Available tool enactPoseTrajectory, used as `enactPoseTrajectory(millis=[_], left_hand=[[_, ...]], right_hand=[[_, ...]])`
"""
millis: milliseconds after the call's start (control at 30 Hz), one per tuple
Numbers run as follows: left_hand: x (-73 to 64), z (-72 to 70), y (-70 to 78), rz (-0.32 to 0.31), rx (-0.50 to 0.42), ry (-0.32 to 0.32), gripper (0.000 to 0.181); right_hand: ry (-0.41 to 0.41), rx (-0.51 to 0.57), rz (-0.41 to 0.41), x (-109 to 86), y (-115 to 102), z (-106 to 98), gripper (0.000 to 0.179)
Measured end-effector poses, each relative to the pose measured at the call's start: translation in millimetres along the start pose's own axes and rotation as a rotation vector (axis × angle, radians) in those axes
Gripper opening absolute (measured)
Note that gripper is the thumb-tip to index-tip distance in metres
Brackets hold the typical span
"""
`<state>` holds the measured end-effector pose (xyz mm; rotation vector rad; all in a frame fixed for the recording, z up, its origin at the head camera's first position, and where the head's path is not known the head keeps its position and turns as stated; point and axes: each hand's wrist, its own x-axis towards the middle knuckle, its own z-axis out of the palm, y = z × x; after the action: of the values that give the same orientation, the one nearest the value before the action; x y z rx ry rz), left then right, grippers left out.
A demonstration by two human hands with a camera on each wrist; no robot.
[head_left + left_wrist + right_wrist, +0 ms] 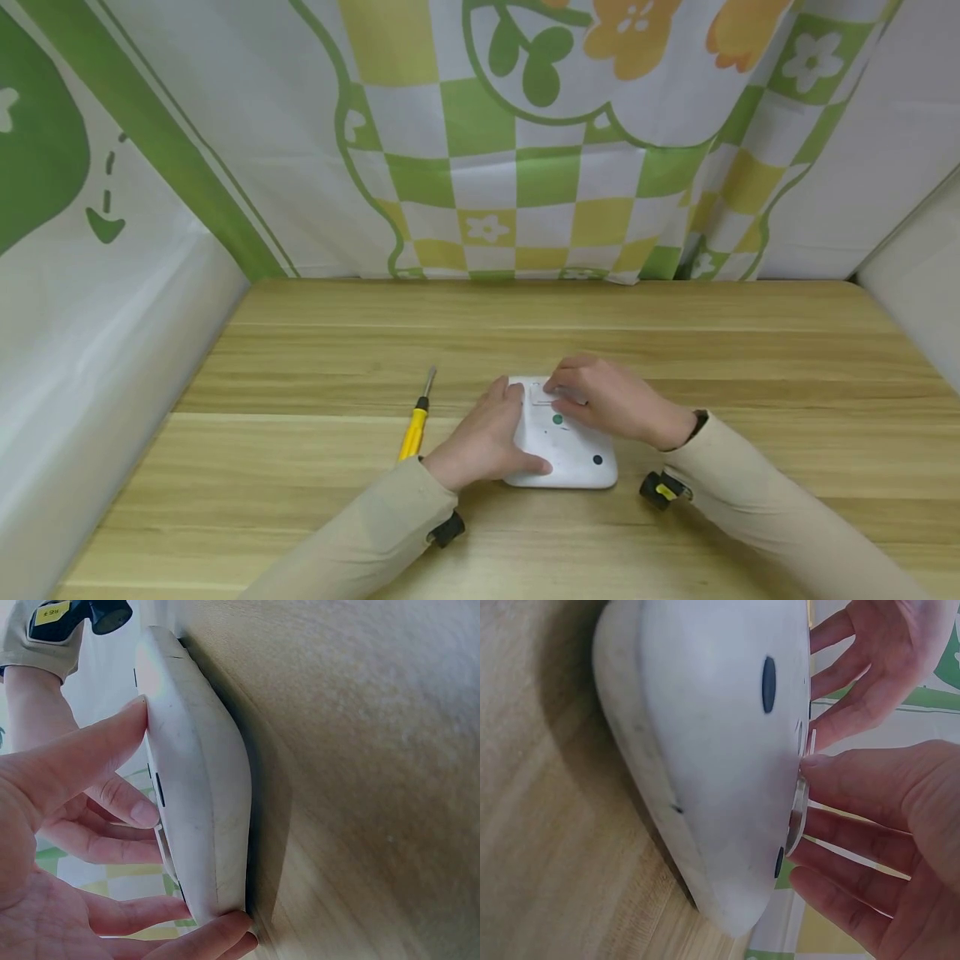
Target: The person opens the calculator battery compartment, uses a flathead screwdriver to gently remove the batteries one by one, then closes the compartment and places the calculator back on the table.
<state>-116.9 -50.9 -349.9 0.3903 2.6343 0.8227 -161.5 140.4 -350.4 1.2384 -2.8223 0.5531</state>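
Note:
A flat white device with rounded corners lies on the wooden table, its face with dark round feet turned up. My left hand grips it along its left side, thumb on the near part and fingers around the far corner. Over its far part, my right hand pinches a small white cover between thumb and fingers. This cover is tilted up from the device's surface in the right wrist view. Some of the cover is hidden behind the fingers in the head view.
Left of the device lies a screwdriver with a yellow handle, its tip pointing away; the left forearm overlaps the handle's near end. A patterned curtain hangs along the table's back edge, and a white sheet borders the left side.

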Motion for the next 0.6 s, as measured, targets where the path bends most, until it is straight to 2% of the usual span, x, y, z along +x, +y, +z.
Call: enactPoseTrajectory(millis=[600], left_hand=[[-1.3,-1.0,1.3,-0.011,0.003,-0.008,0.099]], right_hand=[[-0.023,-0.031,-0.006,1.9,-1.7,-4.2,0.015]])
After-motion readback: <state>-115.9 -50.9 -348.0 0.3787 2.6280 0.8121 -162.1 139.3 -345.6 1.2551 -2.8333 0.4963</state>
